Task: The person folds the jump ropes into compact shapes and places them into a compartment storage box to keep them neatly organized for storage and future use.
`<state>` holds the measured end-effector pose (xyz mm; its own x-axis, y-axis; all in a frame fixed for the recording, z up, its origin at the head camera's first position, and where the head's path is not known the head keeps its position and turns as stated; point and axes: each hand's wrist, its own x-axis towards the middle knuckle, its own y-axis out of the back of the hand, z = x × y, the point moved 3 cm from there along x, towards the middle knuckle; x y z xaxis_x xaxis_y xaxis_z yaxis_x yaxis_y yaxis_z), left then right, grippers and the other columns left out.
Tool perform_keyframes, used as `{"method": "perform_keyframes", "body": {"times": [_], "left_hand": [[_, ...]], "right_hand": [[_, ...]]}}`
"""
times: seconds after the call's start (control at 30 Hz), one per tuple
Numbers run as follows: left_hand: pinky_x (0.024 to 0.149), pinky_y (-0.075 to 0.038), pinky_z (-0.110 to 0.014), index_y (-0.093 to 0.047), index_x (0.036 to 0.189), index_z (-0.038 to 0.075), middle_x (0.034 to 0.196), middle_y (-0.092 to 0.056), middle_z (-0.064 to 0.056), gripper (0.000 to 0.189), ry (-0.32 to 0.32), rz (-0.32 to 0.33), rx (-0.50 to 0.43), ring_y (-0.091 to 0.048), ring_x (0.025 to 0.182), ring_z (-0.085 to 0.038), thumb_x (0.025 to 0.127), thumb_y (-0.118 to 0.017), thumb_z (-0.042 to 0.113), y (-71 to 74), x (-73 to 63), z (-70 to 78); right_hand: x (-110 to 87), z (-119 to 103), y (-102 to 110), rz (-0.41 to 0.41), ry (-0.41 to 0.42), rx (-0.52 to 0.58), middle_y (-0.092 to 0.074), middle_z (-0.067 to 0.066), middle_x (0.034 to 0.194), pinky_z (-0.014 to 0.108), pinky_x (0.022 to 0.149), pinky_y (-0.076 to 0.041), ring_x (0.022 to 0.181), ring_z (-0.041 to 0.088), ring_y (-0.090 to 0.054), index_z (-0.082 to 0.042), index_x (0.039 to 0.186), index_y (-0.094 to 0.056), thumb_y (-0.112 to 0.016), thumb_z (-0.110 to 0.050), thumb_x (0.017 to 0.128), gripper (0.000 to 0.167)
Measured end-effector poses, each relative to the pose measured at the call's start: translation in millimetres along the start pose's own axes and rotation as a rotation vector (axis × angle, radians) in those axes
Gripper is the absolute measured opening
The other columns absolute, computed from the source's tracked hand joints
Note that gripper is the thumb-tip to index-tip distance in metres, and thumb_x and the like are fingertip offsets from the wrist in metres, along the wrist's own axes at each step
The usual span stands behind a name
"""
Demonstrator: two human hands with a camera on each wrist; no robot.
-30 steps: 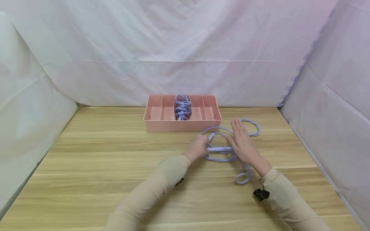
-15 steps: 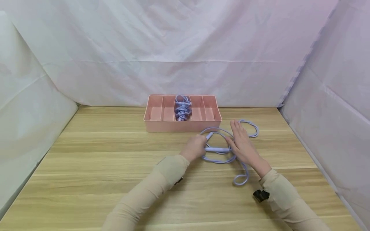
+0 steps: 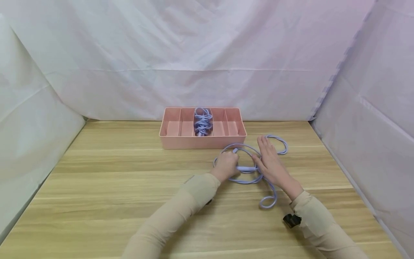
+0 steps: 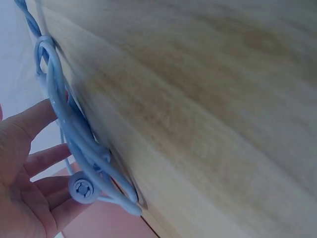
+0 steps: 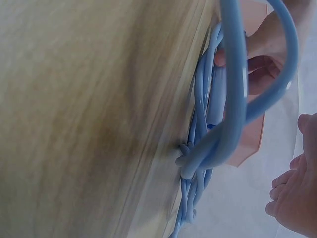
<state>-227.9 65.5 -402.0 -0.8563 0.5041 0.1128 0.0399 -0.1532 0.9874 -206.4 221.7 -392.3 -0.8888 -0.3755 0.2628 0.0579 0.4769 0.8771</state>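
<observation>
A lavender-blue jump rope [image 3: 245, 181] lies in loose, partly twisted loops on the table, right of centre. One handle [image 3: 246, 168] points from my left hand [image 3: 226, 166] toward my right; the tip of the other shows just beyond the left knuckles. In the left wrist view, left thumb and fingers curl about the rope strands [image 4: 74, 119], beside a round handle end [image 4: 82, 188]. My right hand [image 3: 271, 165] lies with straight fingers over the crossing strands; whether it presses them is unclear. In the right wrist view, a rope loop [image 5: 235, 89] stands close before the camera.
A pink box [image 3: 203, 142] with several compartments stands behind the hands. Its middle compartment holds another bundled blue rope [image 3: 203, 124]. One loop [image 3: 276, 144] reaches beyond the right hand and another lies nearer me. White cloth [image 3: 200, 86] hangs around the table.
My left hand shifts slightly left along the handles, then back right, covering more of them. The rope loops slide a little left. My right hand stays nearly in place.
</observation>
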Motion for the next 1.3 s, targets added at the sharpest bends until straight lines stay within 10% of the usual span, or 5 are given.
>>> {"method": "perform_keyframes", "body": {"times": [0.47, 0.83, 1.3], "left_hand": [[0.059, -0.050, -0.026, -0.062, 0.064, 0.014, 0.064, -0.062, 0.004, 0.011, -0.006, 0.040, -0.037, -0.061, 0.065, -0.015, 0.069, -0.073, 0.016, -11.0, 4.7, -4.2], [0.062, -0.048, -0.024, -0.069, 0.077, 0.011, 0.074, -0.067, 0.002, 0.008, -0.072, 0.054, -0.247, -0.062, 0.069, -0.015, 0.074, -0.073, 0.017, -5.8, 4.5, -15.1], [0.061, -0.049, -0.028, -0.068, 0.080, 0.010, 0.075, -0.068, -0.001, 0.018, -0.168, 0.213, -0.339, -0.063, 0.067, -0.017, 0.069, -0.077, 0.022, 6.0, -4.1, -28.4]], "right_hand": [[-1.7, 1, -3, -0.010, 0.017, -0.029, -0.005, 0.027, 0.147, 0.052, 0.109, -0.002, 0.136, 0.036, 0.001, 0.006, 0.142, -0.008, -0.036, -0.032, 0.098, 0.064], [2.3, 0, -3, -0.037, 0.010, -0.017, -0.003, 0.026, 0.147, 0.053, 0.108, -0.001, 0.136, 0.035, 0.001, 0.004, 0.143, -0.004, -0.039, -0.026, 0.097, 0.065], [9.5, -6, -1, -0.085, 0.039, 0.016, -0.008, 0.027, 0.147, 0.053, 0.109, -0.005, 0.135, 0.040, -0.006, 0.003, 0.142, -0.012, -0.036, -0.026, 0.098, 0.058]]}}
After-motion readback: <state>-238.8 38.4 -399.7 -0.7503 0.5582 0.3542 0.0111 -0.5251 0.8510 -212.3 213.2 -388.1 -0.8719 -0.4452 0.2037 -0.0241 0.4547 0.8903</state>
